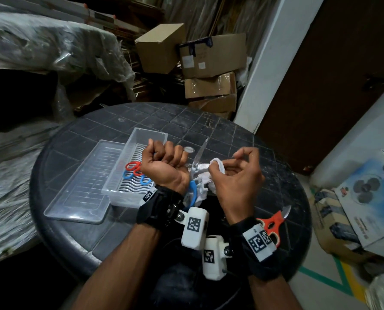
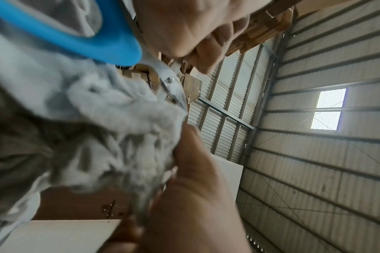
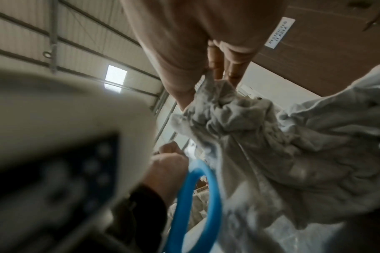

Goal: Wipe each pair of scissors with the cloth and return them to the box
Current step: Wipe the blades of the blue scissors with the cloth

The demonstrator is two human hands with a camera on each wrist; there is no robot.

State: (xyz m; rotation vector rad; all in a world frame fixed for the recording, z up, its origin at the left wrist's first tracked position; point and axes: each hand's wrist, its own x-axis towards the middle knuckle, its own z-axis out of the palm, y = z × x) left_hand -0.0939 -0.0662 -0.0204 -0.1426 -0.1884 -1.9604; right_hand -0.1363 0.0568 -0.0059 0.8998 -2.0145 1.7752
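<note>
Near us, our right hand (image 1: 235, 175) pinches the crumpled white cloth (image 1: 205, 182) around the blue-handled steel scissors (image 1: 195, 173); our left hand (image 1: 164, 166) grips them, just right of the clear plastic box (image 1: 149, 134) on the dark round worktop (image 1: 220, 130).

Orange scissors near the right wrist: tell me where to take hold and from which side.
Grip the orange scissors by the handle loops, coming from the near, right side. The short blade points away toward the table's far right edge, and the right hand's wristband partly covers the handles.
</note>
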